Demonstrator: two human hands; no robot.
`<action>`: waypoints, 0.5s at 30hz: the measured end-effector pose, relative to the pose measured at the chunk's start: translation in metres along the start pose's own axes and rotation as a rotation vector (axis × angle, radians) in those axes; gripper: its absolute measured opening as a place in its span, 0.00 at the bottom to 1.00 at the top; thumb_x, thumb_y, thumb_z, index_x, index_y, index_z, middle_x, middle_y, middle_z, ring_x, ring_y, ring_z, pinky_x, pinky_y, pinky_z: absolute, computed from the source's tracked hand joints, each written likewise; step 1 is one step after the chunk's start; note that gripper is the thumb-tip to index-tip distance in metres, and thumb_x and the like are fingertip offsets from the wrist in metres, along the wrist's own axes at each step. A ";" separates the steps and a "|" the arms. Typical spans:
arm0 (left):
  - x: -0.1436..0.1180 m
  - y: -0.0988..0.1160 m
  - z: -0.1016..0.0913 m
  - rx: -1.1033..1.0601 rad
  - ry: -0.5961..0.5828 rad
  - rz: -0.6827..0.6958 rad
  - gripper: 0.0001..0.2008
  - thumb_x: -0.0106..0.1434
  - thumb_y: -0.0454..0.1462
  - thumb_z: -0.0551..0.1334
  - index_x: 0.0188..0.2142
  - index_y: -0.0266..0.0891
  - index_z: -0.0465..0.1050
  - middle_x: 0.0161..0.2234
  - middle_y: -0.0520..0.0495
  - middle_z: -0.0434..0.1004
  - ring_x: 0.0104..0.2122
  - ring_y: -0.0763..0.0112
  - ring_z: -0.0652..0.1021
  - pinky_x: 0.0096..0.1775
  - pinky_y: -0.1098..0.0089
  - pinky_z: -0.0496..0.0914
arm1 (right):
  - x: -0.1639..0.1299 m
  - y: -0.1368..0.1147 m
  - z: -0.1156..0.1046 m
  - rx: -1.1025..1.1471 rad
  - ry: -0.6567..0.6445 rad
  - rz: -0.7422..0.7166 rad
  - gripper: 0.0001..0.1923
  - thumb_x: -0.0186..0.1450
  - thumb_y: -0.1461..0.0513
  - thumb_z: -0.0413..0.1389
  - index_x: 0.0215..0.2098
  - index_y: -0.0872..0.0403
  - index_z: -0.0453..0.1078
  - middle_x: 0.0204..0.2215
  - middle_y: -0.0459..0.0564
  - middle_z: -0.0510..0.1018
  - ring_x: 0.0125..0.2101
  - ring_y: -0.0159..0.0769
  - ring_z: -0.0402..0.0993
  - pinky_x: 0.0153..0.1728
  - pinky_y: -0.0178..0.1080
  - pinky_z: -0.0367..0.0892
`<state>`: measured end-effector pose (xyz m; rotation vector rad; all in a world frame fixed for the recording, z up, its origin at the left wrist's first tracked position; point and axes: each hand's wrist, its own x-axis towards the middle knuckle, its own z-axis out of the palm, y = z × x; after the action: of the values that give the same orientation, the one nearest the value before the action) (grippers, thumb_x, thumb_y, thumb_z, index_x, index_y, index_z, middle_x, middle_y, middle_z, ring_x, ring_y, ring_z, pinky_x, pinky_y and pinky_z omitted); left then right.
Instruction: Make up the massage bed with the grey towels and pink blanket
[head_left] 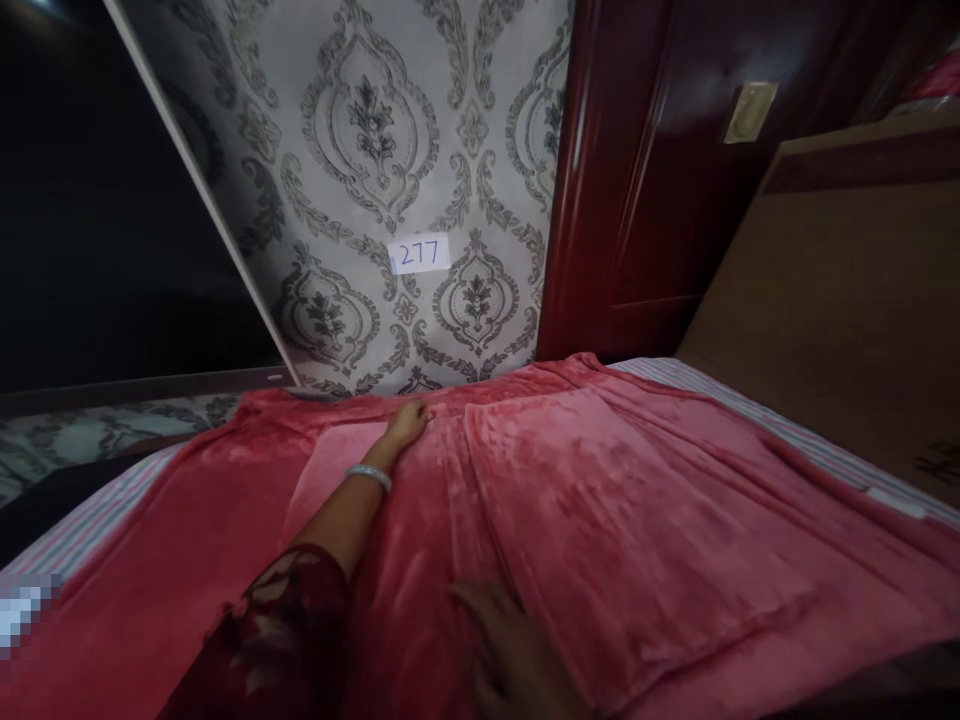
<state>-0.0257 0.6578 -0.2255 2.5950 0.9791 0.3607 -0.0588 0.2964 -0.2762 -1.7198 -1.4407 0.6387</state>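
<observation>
A pinkish-red plush cloth (pixel 615 520) lies spread out, with long folded panels on top of a wider layer of the same fabric. My left hand (pixel 409 423), with a pale bangle (pixel 369 476) at the wrist, is at the far end of the panels. Its fingers are closed on the plush near the top edge. Close to me, my right hand (pixel 517 645) is low over the middle of the cloth, slightly blurred. Its finger and thumb are apart, and nothing shows between them. Whether it touches the fabric is hard to tell.
Beneath the cloth is a striped sheet (pixel 667 372). Patterned wallpaper (pixel 472 190) with a paper label (pixel 420 254) reading 277 rises behind. A dark screen (pixel 112 220) stands at left, a dark red wooden panel (pixel 637 180) and a large brown board (pixel 832 270) at right.
</observation>
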 end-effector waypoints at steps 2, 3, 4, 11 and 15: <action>-0.004 0.002 0.007 0.016 0.001 -0.028 0.10 0.68 0.35 0.57 0.41 0.34 0.77 0.42 0.40 0.81 0.44 0.63 0.79 0.49 0.62 0.71 | -0.001 -0.002 -0.002 -0.098 -0.049 0.043 0.40 0.56 0.71 0.51 0.68 0.51 0.61 0.62 0.59 0.69 0.55 0.46 0.74 0.54 0.43 0.71; -0.006 0.003 0.008 0.020 0.001 -0.036 0.10 0.69 0.36 0.58 0.42 0.34 0.76 0.43 0.40 0.81 0.44 0.63 0.79 0.50 0.61 0.71 | -0.002 -0.004 -0.004 -0.150 -0.071 0.042 0.41 0.56 0.71 0.51 0.68 0.50 0.60 0.60 0.59 0.71 0.52 0.45 0.76 0.51 0.42 0.72; -0.007 0.004 0.007 0.020 0.001 -0.041 0.10 0.69 0.36 0.58 0.43 0.34 0.76 0.44 0.40 0.81 0.45 0.63 0.79 0.51 0.59 0.71 | -0.003 -0.007 -0.007 -0.207 -0.087 0.039 0.42 0.56 0.71 0.52 0.68 0.48 0.60 0.58 0.58 0.73 0.48 0.45 0.77 0.48 0.41 0.73; -0.012 0.040 -0.027 -0.024 0.102 0.007 0.19 0.61 0.33 0.64 0.52 0.35 0.76 0.56 0.34 0.75 0.60 0.51 0.71 0.60 0.61 0.63 | -0.024 -0.036 -0.058 -0.438 0.108 0.021 0.18 0.67 0.63 0.50 0.52 0.51 0.74 0.41 0.56 0.79 0.40 0.44 0.75 0.40 0.41 0.70; -0.015 0.076 -0.023 -0.173 0.109 0.082 0.17 0.60 0.35 0.63 0.49 0.35 0.77 0.55 0.37 0.76 0.58 0.54 0.72 0.60 0.64 0.63 | -0.031 -0.009 -0.108 -0.387 0.395 -0.027 0.19 0.68 0.61 0.48 0.53 0.53 0.74 0.47 0.58 0.78 0.47 0.46 0.74 0.50 0.49 0.69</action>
<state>0.0001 0.5991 -0.1760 2.4846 0.8372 0.5867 0.0138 0.2399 -0.2116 -1.9781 -1.3550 -0.0097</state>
